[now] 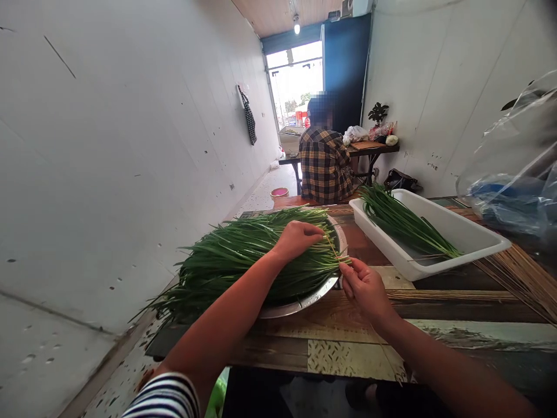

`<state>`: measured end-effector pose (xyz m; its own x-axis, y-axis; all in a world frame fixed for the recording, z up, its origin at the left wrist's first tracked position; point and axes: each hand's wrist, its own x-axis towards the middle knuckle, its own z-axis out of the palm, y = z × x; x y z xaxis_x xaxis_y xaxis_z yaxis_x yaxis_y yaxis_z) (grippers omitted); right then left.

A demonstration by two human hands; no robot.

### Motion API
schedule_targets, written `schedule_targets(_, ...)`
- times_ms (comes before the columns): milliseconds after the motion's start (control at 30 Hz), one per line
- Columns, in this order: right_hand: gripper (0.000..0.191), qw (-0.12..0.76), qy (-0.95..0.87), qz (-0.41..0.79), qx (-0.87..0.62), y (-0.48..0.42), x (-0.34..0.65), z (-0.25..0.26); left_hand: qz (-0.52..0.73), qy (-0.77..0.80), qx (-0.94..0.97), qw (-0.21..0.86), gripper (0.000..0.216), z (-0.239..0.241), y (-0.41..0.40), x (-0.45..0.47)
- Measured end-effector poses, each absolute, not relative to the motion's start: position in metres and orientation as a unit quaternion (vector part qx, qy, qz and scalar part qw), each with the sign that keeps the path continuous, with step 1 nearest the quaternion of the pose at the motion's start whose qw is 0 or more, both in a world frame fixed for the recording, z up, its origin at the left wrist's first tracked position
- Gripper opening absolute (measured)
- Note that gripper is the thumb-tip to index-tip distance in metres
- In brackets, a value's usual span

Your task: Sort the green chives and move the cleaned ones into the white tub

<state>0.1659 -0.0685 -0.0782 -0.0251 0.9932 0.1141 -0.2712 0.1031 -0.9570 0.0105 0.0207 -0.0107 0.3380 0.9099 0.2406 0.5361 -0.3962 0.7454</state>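
Greens in basin, your eleven o'clock: likely light, limp, slippery; take pale stem ends, basin's three o'clock. Your right hand: grip pinching greens. Your left hand: fingertips together, contents unclear.

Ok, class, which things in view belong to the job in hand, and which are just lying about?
Likely in the job:
- green stalks
- metal bowl beneath them
- white tray with more stalks
- thin sticks near the tray

Apparently just lying about:
- checked cloth on the wall
- black bag
- bucket
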Motion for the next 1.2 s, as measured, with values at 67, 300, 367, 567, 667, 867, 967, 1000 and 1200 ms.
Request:
schedule_targets(67,0.029,0.581,-0.467,0.540,-0.391,-0.0686,0.1662,-0.0788,0.330,0.469,0.768,0.286,0.022,-0.0117,0.0217,0.0094)
schedule_targets(300,0.030,0.577,-0.460,0.545,-0.398,-0.0691,0.1666,-0.0778,0.335,0.478,0.756,0.296,0.023,-0.0122,0.0229,0.0086)
schedule_targets(367,0.030,0.577,-0.457,0.551,-0.393,-0.0685,0.1663,-0.0791,0.339,0.479,0.753,0.297,0.022,-0.0118,0.0227,0.0088)
schedule_targets(567,0.027,0.579,-0.458,0.554,-0.385,-0.0685,0.1672,-0.0825,0.345,0.482,0.749,0.295,0.021,-0.0124,0.0231,0.0085)
schedule_targets(667,0.027,0.572,-0.458,0.558,-0.389,-0.0694,0.1677,-0.0810,0.346,0.483,0.748,0.294,0.020,-0.0122,0.0229,0.0082)
schedule_targets(867,0.031,0.569,-0.455,0.554,-0.402,-0.0704,0.1666,-0.0760,0.346,0.487,0.747,0.294,0.019,-0.0113,0.0229,0.0081)
schedule_targets(967,0.031,0.568,-0.455,0.553,-0.405,-0.0705,0.1659,-0.0753,0.345,0.488,0.747,0.291,0.019,-0.0112,0.0230,0.0084)
schedule_targets(1000,0.031,0.569,-0.455,0.553,-0.405,-0.0704,0.1659,-0.0756,0.345,0.489,0.747,0.289,0.019,-0.0111,0.0229,0.0085)
schedule_targets(1200,0.030,0.574,-0.455,0.550,-0.402,-0.0708,0.1661,-0.0761,0.342,0.484,0.753,0.286,0.019,-0.0109,0.0222,0.0083)
